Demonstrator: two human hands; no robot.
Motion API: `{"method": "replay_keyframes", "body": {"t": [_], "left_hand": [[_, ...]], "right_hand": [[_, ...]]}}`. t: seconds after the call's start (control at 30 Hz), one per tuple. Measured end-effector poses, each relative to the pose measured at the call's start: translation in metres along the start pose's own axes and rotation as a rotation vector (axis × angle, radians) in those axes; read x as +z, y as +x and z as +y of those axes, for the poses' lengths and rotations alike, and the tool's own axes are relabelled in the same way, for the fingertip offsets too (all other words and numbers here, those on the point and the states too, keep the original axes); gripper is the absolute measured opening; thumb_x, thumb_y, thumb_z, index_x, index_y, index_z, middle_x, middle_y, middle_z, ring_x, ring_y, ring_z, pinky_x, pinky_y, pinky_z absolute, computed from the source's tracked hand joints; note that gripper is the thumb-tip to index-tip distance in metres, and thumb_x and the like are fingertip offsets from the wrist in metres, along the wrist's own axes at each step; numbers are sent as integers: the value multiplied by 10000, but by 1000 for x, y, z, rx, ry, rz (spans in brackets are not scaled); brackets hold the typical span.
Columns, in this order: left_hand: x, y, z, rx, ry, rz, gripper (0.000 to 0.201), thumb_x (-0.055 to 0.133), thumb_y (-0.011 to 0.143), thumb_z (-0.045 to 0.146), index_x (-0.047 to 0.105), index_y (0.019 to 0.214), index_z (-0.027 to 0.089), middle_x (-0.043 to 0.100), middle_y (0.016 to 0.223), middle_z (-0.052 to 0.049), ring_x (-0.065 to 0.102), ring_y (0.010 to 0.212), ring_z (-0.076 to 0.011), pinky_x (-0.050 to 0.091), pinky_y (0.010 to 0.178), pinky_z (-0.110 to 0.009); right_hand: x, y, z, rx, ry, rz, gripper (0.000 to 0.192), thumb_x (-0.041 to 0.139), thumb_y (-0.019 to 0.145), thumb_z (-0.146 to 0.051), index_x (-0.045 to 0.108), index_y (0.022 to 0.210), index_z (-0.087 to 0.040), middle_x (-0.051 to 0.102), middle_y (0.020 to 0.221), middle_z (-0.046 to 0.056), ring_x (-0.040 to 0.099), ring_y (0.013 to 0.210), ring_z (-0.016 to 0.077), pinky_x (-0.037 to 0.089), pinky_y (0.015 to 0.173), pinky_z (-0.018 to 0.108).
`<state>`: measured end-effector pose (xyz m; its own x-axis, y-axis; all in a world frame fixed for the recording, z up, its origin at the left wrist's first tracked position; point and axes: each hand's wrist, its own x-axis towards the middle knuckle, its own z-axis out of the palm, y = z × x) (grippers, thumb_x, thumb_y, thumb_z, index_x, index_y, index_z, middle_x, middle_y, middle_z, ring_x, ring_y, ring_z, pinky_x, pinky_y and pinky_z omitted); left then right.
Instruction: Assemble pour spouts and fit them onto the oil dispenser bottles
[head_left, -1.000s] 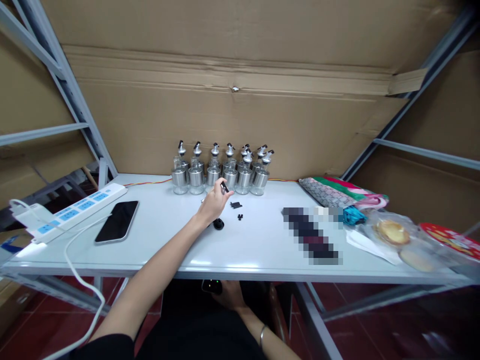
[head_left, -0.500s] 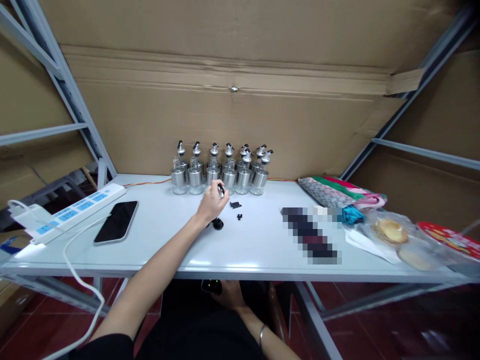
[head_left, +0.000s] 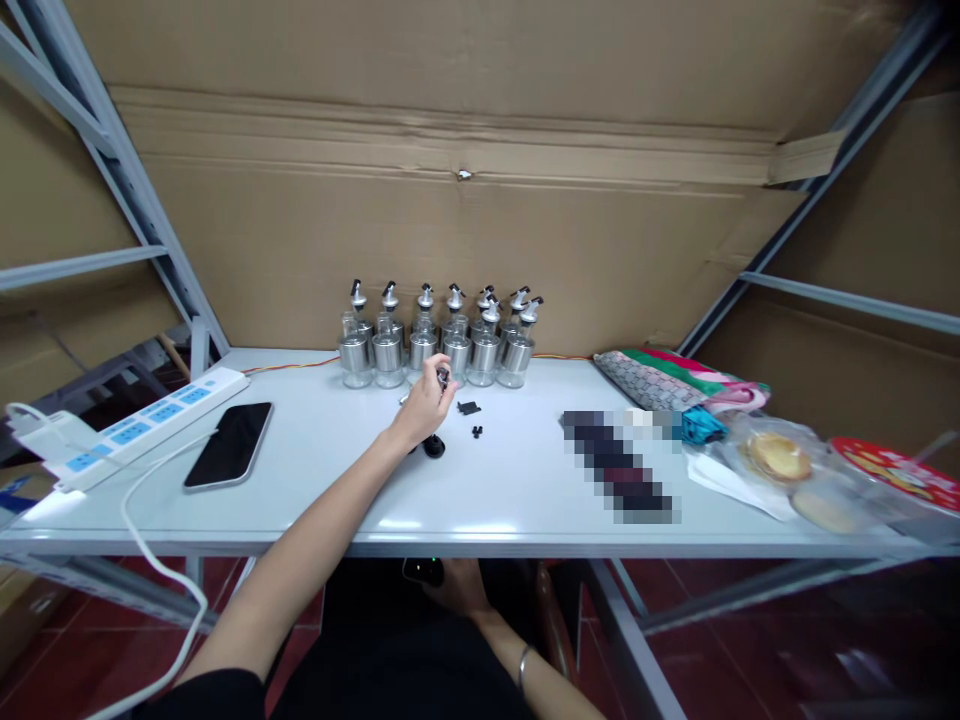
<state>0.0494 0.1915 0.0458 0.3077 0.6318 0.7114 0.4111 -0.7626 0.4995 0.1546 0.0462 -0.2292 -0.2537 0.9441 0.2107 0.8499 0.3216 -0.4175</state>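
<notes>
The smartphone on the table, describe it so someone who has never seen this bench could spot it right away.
Start at the white table and look to its left end, where a white power strip with blue sockets lies at an angle. The smartphone lies flat just to the right of that strip, screen dark. It is the only flat black slab there, well apart from the left hand.

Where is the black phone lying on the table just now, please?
The phone lies flat at the table's left, between the white power strip and the person's left hand.
</notes>
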Motion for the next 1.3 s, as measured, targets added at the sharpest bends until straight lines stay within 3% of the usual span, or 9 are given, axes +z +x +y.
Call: {"method": "replay_keyframes", "body": {"t": [0.17,0.3,0.53,0.77,0.87,1.0,1.3], "left_hand": [[-3,-1,4,111,146,-161,225,433,898,209,482,1118,201,437,1022,-73,525,866,-157,457,835,-315],[-4,-2,8,122,180,-239,211,419,912,223,507,1103,208,474,1093,-81,555,809,-143,469,774,-292],[-6,0,10,-25,99,-241,251,433,911,278,450,1147,194,612,942,-56,597,884,-189,458,806,-307],[-12,1,12,37,62,-202,302,316,943,351,456,1126,155,565,1072,-107,518,1032,-203,411,921,-338],[-13,1,13,59,107,-221,313,266,957,340,502,1056,161,566,1021,-91,494,985,-203,400,913,-356],[-12,3,11,28,266,-242,281,342,944,351,558,942,171,571,994,-76,447,927,-219,388,874,-382],[-13,4,10,36,317,-169,303,418,916,418,581,840,174,576,885,-65,464,857,-206,387,793,-352]], "right_hand": [[1,0,1,-35,15,55,356,631,645,-273,686,991,-210,709,1028,81,634,988,281,456,915,402],[1,-1,2,-29,8,64,364,621,641,-267,689,992,-200,708,1032,99,644,960,285,460,911,420],[-4,0,-1,-49,24,55,322,607,657,-273,688,963,-214,719,990,79,651,956,276,482,880,387],[-6,0,-1,-50,46,45,358,619,652,-279,680,1000,-220,711,1029,78,644,985,272,476,901,389],[-7,1,-2,-36,47,42,363,606,658,-271,681,1009,-215,709,1035,87,644,983,273,471,909,400],[-9,1,-4,-34,46,41,372,601,670,-275,674,1029,-212,707,1040,89,641,991,275,469,912,404],[-8,0,-4,-36,50,62,364,621,655,-270,676,1011,-217,709,1034,80,645,986,276,473,911,400]]}}
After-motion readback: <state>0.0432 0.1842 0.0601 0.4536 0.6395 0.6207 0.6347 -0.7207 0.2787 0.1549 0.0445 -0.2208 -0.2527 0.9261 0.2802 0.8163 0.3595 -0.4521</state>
